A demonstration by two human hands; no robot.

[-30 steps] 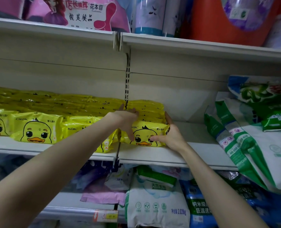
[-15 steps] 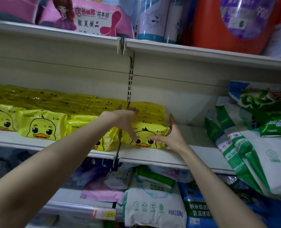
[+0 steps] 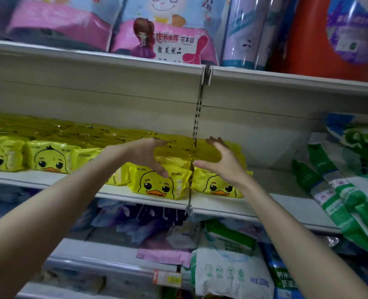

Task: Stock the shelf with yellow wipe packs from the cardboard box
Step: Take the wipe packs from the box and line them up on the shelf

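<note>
Yellow duck-print plastic wipe packs [image 3: 157, 186] at frame centre, tops hidden behind left hand [image 3: 146, 156] and right hand [image 3: 222, 165]; both spread, grasping nothing. Rear rows blurred, cut off at left edge.

Two bare forearms [image 3: 49, 212], uncovered to the frame's edge — slim wrists, left hand [image 3: 144, 156], right hand [image 3: 222, 164], both bare, long-fingered

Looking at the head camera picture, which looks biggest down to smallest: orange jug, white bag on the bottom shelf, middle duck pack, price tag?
Orange jug and white bag: both cut off by the frame, too close to rank.
Then the duck pack.
Price tag is smallest.
</note>
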